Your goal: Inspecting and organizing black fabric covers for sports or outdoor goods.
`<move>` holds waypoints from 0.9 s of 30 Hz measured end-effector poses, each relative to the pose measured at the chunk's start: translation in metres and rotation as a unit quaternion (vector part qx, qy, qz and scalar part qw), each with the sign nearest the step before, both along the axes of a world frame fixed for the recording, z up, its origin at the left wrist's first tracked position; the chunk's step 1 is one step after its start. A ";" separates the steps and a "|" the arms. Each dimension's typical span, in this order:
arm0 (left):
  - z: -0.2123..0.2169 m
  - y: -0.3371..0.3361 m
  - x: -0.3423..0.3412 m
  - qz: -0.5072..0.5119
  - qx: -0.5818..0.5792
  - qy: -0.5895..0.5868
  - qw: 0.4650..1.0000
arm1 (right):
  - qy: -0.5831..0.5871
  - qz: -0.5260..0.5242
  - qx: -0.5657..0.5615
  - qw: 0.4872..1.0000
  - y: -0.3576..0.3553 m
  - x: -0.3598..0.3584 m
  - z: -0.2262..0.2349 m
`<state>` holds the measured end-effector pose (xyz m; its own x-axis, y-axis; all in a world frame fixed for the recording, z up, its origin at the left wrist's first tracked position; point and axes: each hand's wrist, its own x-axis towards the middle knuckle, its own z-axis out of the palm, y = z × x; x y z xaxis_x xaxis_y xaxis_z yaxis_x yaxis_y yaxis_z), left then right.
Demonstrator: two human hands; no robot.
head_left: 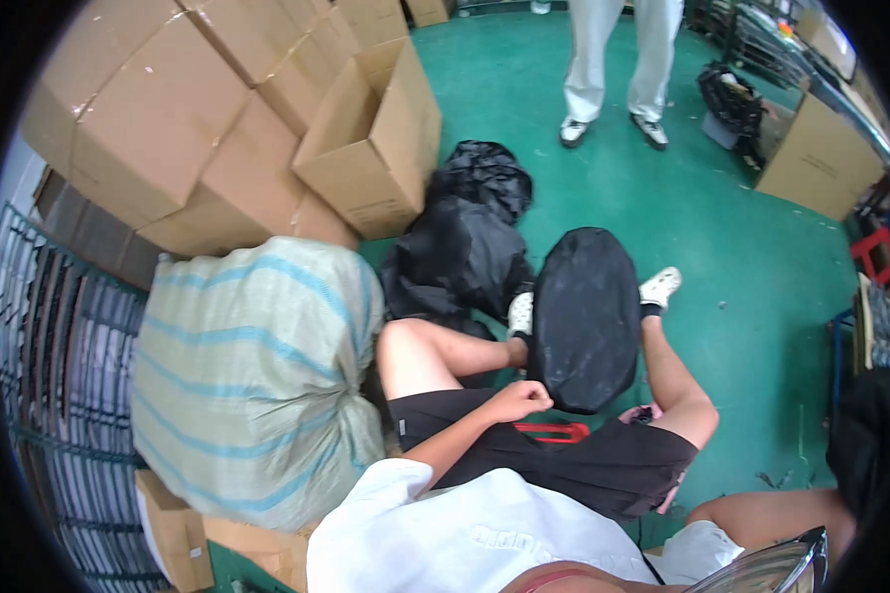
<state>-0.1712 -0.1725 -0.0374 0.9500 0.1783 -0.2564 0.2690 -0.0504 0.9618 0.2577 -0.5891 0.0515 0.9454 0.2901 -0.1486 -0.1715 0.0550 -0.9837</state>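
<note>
I sit with bare knees and black shorts [603, 465] over a green floor. My left hand [519, 400] is closed on the lower left edge of a black oval fabric cover [583, 316] that stands between my legs, reaching down to my white shoes. A red loop-shaped piece [554, 432] lies on my lap just under that hand, and a small pink thing [645, 413] shows by my right knee. My right arm [771, 509] runs out to the right toward a black mass [870, 435] at the picture's rim. The hand itself is hidden there.
A big striped woven sack [252, 376] stands at my left, with stacked cardboard boxes [168, 128] and an open box [376, 138] behind it. Crumpled black bags [465, 247] lie ahead. Another person's legs in white trousers [613, 59] stand farther off. Wire racks [59, 376] line the left.
</note>
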 end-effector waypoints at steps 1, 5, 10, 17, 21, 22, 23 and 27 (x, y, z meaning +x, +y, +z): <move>-0.005 0.003 0.000 0.004 -0.001 0.023 1.000 | -0.011 -0.045 0.004 0.999 -0.026 0.041 0.008; -0.009 -0.014 0.008 0.019 -0.045 0.047 0.998 | -0.022 -0.234 0.037 0.971 -0.011 0.074 0.053; -0.004 -0.018 0.031 -0.033 -0.133 0.000 0.991 | -0.164 0.010 -0.155 0.974 0.193 -0.082 0.097; 0.095 0.031 0.029 0.203 -0.475 -0.168 0.840 | -0.041 0.330 0.032 0.943 0.278 -0.195 0.140; 0.109 0.053 0.019 0.247 -0.567 -0.274 0.737 | -0.013 0.501 0.048 0.864 0.266 -0.206 0.094; 0.121 0.052 0.015 0.242 -0.565 -0.302 0.728 | -0.030 0.522 0.041 0.852 0.266 -0.210 0.086; 0.131 0.050 0.014 0.235 -0.564 -0.329 0.720 | -0.048 0.540 0.034 0.840 0.264 -0.214 0.081; 0.085 0.055 0.026 0.034 -0.509 -0.459 0.727 | -0.014 0.534 0.020 0.845 0.252 -0.225 0.071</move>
